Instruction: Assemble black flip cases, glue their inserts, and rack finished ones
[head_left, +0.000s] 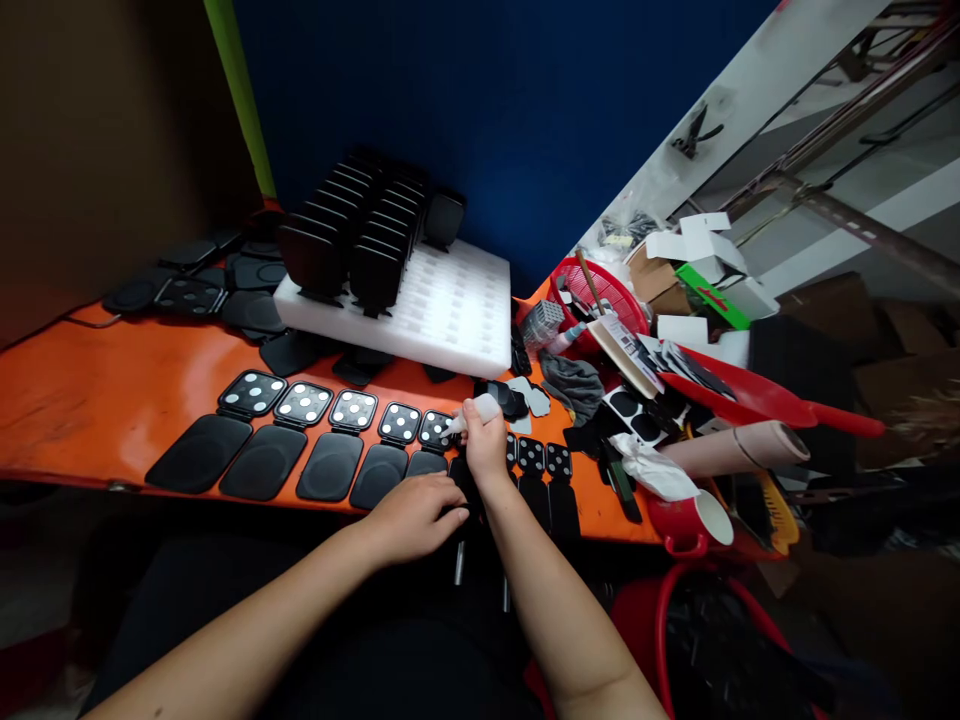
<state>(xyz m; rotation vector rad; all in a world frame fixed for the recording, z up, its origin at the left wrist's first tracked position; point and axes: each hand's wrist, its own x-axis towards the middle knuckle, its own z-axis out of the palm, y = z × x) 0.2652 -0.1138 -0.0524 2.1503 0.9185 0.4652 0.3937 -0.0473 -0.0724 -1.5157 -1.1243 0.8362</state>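
My right hand (486, 445) is closed around a small white squeeze bottle (488, 406). The bottle's narrow tip points down and left at a black folding panel with white round dots (435, 430). My left hand (421, 515) lies low at the table's front edge, its fingers loosely extended over the black lower flap (426, 464); part of the fingertips is hard to make out. To the left runs a row of similar opened units, among them a dotted panel (303, 403) with its smooth black flap (264, 462). More dotted panels (532, 457) continue right of my right wrist.
Behind the row, a white foam block (465, 310) bears upright black panels (322, 235). The orange table (90, 400) holds more black pieces at left. At right are a red basket (611, 290), grey cloth (574, 385), red mug (686, 522), and a red bin (664, 620) below.
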